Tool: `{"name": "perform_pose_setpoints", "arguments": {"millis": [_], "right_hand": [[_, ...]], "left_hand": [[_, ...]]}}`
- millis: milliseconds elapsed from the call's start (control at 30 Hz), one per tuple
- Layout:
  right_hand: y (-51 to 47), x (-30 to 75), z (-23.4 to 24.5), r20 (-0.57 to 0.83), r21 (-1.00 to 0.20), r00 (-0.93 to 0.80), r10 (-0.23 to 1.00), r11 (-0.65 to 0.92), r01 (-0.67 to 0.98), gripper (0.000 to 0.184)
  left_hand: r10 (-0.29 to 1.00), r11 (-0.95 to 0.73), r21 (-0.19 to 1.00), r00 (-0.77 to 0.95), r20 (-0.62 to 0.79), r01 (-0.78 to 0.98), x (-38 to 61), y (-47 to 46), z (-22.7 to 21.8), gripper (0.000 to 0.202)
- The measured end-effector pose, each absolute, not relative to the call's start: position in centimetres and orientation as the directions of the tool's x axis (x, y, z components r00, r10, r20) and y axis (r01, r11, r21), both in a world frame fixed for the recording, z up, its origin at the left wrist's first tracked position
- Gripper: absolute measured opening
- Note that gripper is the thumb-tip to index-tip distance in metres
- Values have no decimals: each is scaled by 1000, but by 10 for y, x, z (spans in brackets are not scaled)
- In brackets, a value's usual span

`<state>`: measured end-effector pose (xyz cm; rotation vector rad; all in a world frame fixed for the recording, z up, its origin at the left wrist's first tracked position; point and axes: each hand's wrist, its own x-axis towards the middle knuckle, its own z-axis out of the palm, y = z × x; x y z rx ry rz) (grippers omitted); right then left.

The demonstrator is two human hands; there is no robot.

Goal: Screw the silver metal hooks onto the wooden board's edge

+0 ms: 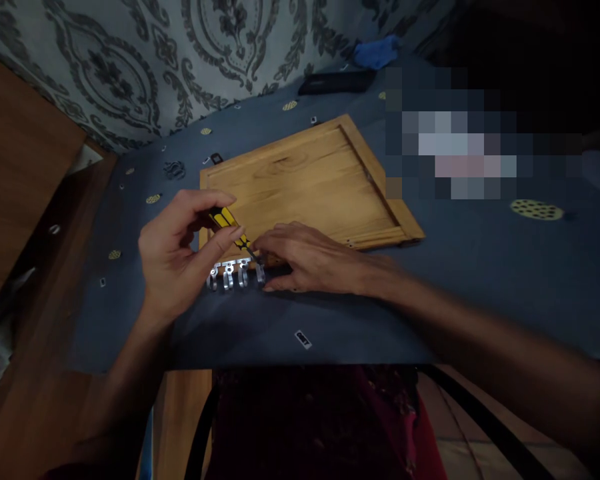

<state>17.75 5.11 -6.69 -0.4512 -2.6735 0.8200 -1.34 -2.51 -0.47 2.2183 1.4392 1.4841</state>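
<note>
Yellow-and-black screwdriver (227, 220) is gripped in the left hand (177, 257), left of frame centre. Thumb and fingertips are closed around the handle, with the shaft angled down and to the right. Tip is set at the metal hook rack (231, 273), right where the right hand (310, 260) meets it; exact contact point is hidden by the fingers.

Right hand is laid palm down, fingers extended and pressed onto the right end of the rack. Nothing is clasped in it.

Rack is seen as a row of silvery hooks lying against the near left edge of a wooden board (305, 177), hooks pointing toward the bottom of the frame. Board is laid flat at frame centre, with a raised rim seen along its right and far sides.

Everything is carried on a dark blue cloth (480, 280); a yellow dotted patch (536, 210) is printed on it at the right. A small white label (303, 339) is seen on the cloth below the hands, well apart from the rack. Small bits are scattered off the board's upper left corner, too small to identify.

A black flat object (337, 81) and a blue rag (377, 52) are placed at the top of the frame, near the patterned wall (130, 60). A brown wooden panel (15, 167) is seen at the left edge. Upper right is dark and blurred out.
</note>
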Motion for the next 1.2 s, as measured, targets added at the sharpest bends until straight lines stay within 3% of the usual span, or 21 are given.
{"name": "perform_pose_setpoints", "arguments": {"millis": [433,567,700,833,1200], "right_hand": [[51,177,-67,172,-592,-907,385,776,217,41],[51,176,-66,168,-593,-907,387,774,221,42],[50,176,-66,159,-592,-907,390,773,229,41],[49,177,-66,168,-600,-902,399,767,228,51],[51,177,-69,171,-586,-907,385,780,221,50]], "left_hand": [[774,-592,528,248,582,609,-26,-26,6,27],[762,-566,579,106,639,586,-26,-30,1,31],[650,-618,565,-48,758,547,-30,-31,0,35],[659,-591,534,-20,752,604,-32,-32,-1,36],[691,-582,546,12,723,603,-30,-34,-6,39]]}}
